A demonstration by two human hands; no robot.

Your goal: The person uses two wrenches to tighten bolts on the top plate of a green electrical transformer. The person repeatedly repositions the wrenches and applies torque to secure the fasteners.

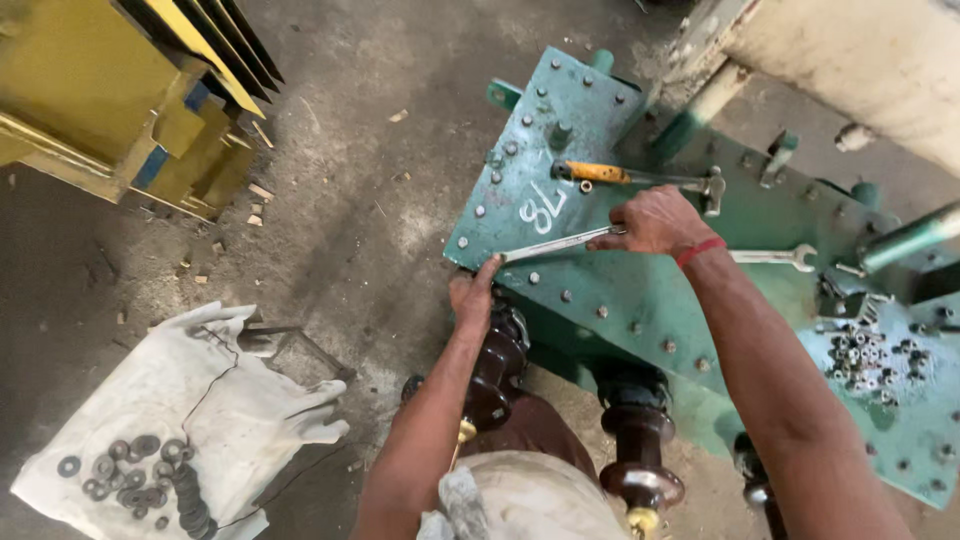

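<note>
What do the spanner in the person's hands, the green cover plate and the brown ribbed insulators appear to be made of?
Spanner: bare steel, going by its bright silvery sheen.
Green cover plate: likely steel, painted green; the paint is worn and dusty, with metal bolt heads along the edge.
Brown ribbed insulators: probably glazed ceramic, given the glossy dark-brown surface with highlights.

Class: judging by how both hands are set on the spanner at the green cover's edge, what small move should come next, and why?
Probably the right hand swings the spanner while the left hand steadies its head at the edge bolt of the green cover: both hands are already set there.
</note>
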